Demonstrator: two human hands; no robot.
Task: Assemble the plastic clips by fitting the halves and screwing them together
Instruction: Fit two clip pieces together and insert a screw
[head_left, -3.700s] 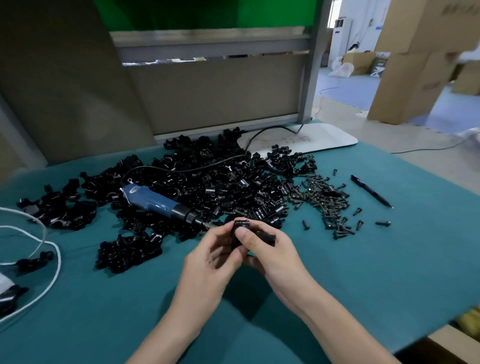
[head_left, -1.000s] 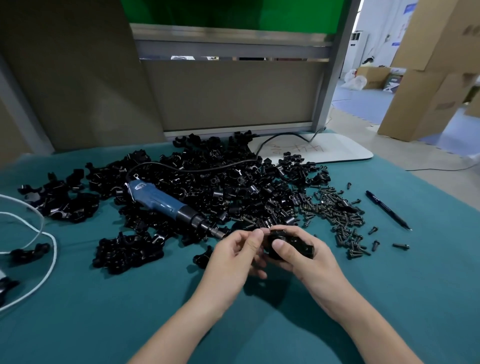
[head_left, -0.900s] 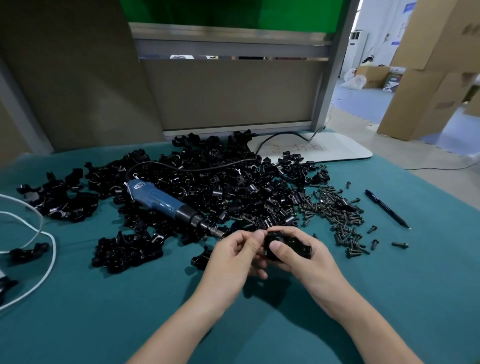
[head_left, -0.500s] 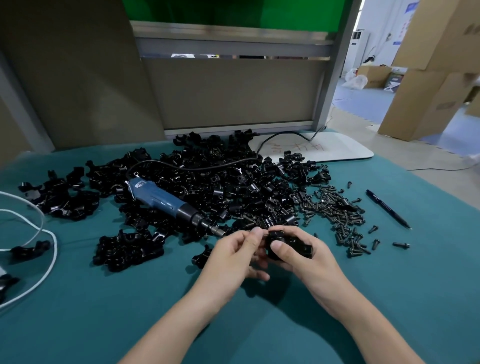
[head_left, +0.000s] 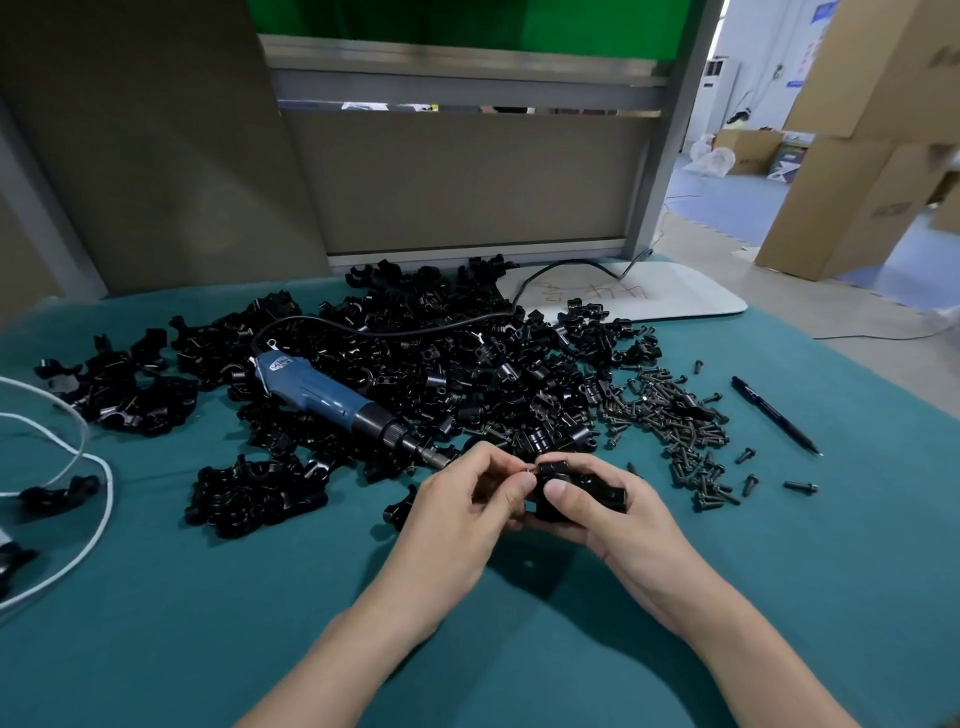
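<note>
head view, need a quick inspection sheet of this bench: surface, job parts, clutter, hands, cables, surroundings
surface: teal cloth covers the table.
job's things: one black clip held above the cloth; large pile of clip halves behind it; screws heaped to the right; blue electric screwdriver lying on the pile.
clutter: black pen right of the screws; white board at the far edge.
grippers: right hand grips the clip; left hand pinches at its left end, and I cannot tell whether it holds a screw.
cables: black cord runs from the screwdriver across the pile; white cable loops at the left edge.
surroundings: partition panel behind the table; cardboard boxes on the floor to the right.
</note>
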